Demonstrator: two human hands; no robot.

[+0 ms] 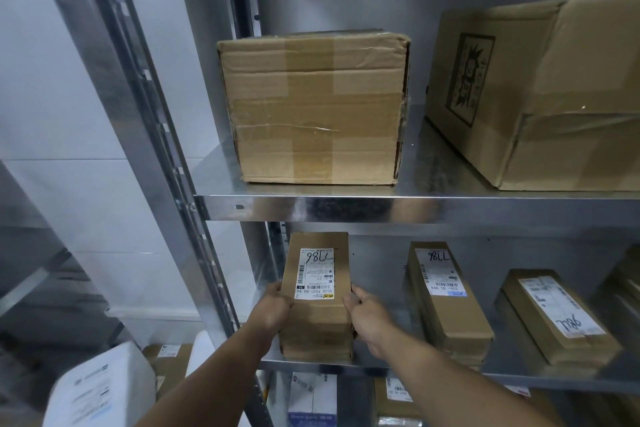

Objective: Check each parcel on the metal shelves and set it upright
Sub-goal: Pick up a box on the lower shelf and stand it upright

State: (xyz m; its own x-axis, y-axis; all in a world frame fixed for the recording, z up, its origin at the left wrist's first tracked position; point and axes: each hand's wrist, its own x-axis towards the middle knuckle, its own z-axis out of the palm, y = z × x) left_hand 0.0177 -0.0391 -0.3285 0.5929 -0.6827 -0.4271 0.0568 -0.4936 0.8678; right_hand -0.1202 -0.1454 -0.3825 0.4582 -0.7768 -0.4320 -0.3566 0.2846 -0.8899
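Note:
A long flat brown parcel (317, 319) with a white label marked 786 lies at the left end of the middle metal shelf (519, 378). It seems to top a short stack of like parcels. My left hand (277, 308) grips its left edge and my right hand (363, 315) grips its right edge. Two more stacks of flat labelled parcels, one (446, 305) in the middle and one (554, 319) to the right, lie on the same shelf.
On the upper shelf (415, 206) stand a taped carton (313, 107) and a bigger printed carton (540, 94). A steel upright (166, 135) runs down the left. White and brown packets (100, 388) fill the lowest level below.

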